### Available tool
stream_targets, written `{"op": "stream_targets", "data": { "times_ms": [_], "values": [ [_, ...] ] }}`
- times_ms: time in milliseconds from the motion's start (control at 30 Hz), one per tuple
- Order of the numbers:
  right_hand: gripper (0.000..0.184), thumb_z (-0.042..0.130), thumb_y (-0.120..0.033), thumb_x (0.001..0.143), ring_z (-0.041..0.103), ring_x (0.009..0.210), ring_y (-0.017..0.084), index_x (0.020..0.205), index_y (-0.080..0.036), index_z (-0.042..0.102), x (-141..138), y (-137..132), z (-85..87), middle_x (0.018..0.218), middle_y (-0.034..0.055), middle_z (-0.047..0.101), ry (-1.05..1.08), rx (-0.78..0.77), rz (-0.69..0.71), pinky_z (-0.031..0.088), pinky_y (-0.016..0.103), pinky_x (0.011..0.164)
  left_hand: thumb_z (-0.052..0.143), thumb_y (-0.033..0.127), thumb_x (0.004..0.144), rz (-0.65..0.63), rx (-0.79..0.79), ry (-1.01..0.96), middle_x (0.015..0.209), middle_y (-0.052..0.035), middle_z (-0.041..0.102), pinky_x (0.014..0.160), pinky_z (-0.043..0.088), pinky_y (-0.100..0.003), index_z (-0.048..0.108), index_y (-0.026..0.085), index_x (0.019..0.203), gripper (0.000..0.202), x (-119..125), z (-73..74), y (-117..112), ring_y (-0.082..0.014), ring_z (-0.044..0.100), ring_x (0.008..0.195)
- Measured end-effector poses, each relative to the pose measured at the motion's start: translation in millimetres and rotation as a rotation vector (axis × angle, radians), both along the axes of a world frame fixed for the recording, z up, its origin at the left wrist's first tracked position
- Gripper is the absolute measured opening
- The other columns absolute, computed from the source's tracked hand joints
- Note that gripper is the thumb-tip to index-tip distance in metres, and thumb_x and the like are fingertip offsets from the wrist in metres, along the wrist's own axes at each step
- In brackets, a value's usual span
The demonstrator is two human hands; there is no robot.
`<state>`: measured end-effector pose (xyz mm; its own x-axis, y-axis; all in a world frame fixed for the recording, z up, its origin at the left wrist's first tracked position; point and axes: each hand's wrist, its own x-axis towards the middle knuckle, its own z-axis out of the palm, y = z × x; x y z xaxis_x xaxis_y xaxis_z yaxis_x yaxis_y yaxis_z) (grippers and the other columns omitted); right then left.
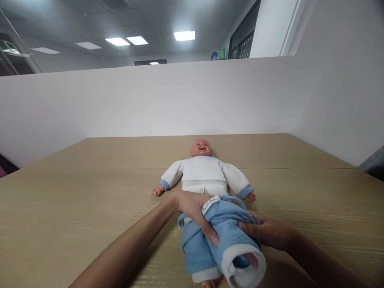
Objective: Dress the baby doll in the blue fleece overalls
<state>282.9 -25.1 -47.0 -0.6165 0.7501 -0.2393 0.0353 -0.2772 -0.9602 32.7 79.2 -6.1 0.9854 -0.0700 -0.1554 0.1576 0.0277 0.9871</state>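
Hands gripping blue trousers on a doll lying on its back on a wooden table.

Left hand lies over the doll's hip, fingers closed on the blue trousers at the waist; right hand clasps the raised trouser leg from its side, thumb pressed into the cloth. The table is otherwise bare wood.
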Motion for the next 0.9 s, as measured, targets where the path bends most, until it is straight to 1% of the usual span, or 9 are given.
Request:
{"op": "stream_targets", "data": {
  "times_ms": [133,233,333,367,433,567,733,833,900],
  "values": [
    [0.073,0.076,-0.075,0.083,0.072,0.103,0.027,0.13,-0.019,0.074,5.5,2.8,4.7,0.113,0.0102,0.077,-0.04,0.053,0.024,0.055,0.041,0.097,0.102,0.035,0.056,0.006,0.047,-0.002,0.107,-0.0045,0.082,0.103,0.06,-0.039,0.078,0.015,0.116,0.068,-2.9,-0.5,2.4,-0.0281,0.077,0.099],
    [0.093,0.082,-0.079,0.072,0.071,0.116,0.035,0.141,-0.019,0.067,7.9,6.1,8.2,0.119,0.014,0.077,0.041,0.098,0.139,0.054,0.047,0.103,0.101,0.04,0.057,0.063,0.113,0.028,0.106,-0.0051,0.081,0.107,0.058,-0.042,0.077,0.015,0.117,0.069,-5.9,-2.1,5.6,-0.0302,0.076,0.105],
    [0.114,0.097,-0.07,0.054,0.067,0.127,0.04,0.148,-0.017,0.059,5.1,7.3,13.4,0.124,0.0159,0.077,0.135,0.088,0.246,0.053,0.047,0.105,0.1,0.042,0.057,0.111,0.125,0.036,0.106,-0.0049,0.08,0.105,0.058,-0.042,0.073,0.016,0.123,0.076,-7.2,-3.5,6.1,-0.0304,0.075,0.106],
    [0.115,0.1,-0.065,0.052,0.067,0.128,0.04,0.148,-0.017,0.058,3.9,7.2,15.0,0.124,0.0157,0.077,0.147,0.084,0.254,0.054,0.046,0.104,0.099,0.042,0.056,0.137,0.123,0.025,0.107,-0.0048,0.08,0.104,0.059,-0.041,0.071,0.016,0.126,0.08,-7.1,-3.7,5.4,-0.0299,0.075,0.105],
    [0.107,0.1,-0.056,0.058,0.068,0.127,0.037,0.149,-0.018,0.058,2.5,6.2,16.4,0.126,0.0144,0.077,0.145,0.099,0.24,0.055,0.043,0.1,0.098,0.042,0.055,0.213,0.13,-0.012,0.108,-0.005,0.08,0.102,0.058,-0.04,0.068,0.016,0.131,0.085,-6.6,-3.8,3.4,-0.0288,0.074,0.105],
    [0.08,0.091,-0.047,0.074,0.07,0.121,0.032,0.144,-0.021,0.062,2.5,4.5,10.7,0.129,0.0106,0.075,0.075,0.19,0.058,0.054,0.041,0.101,0.098,0.044,0.053,0.324,0.109,-0.015,0.109,-0.0073,0.081,0.097,0.06,-0.041,0.066,0.018,0.133,0.09,-7.1,-5.4,0.8,-0.0298,0.074,0.104],
    [0.065,0.086,-0.057,0.077,0.069,0.114,0.033,0.129,-0.021,0.07,-10.7,-0.3,10.4,0.122,0.0097,0.077,0.059,0.207,-0.294,0.054,0.043,0.098,0.096,0.042,0.056,0.335,0.002,0.009,0.115,-0.008,0.079,0.096,0.06,-0.039,0.068,0.018,0.129,0.082,-9.1,-8.5,-0.3,-0.0283,0.074,0.104],
    [0.05,0.079,-0.059,0.084,0.068,0.113,0.035,0.115,-0.02,0.076,-25.0,-13.5,26.0,0.118,0.0115,0.078,-0.042,0.312,-0.455,0.054,0.047,0.1,0.095,0.043,0.062,0.217,-0.029,-0.042,0.108,-0.0072,0.079,0.099,0.059,-0.038,0.074,0.017,0.113,0.061,-5.8,-3.2,-3.0,-0.0269,0.074,0.104],
    [0.051,0.078,-0.062,0.084,0.069,0.109,0.037,0.113,-0.02,0.077,-33.4,-28.5,36.1,0.113,0.0122,0.079,-0.128,0.371,-0.53,0.055,0.05,0.102,0.098,0.037,0.058,0.148,0.036,-0.089,0.105,-0.005,0.078,0.105,0.057,-0.037,0.076,0.017,0.104,0.055,-2.6,4.2,-5.5,-0.027,0.073,0.108]
  ]
}}
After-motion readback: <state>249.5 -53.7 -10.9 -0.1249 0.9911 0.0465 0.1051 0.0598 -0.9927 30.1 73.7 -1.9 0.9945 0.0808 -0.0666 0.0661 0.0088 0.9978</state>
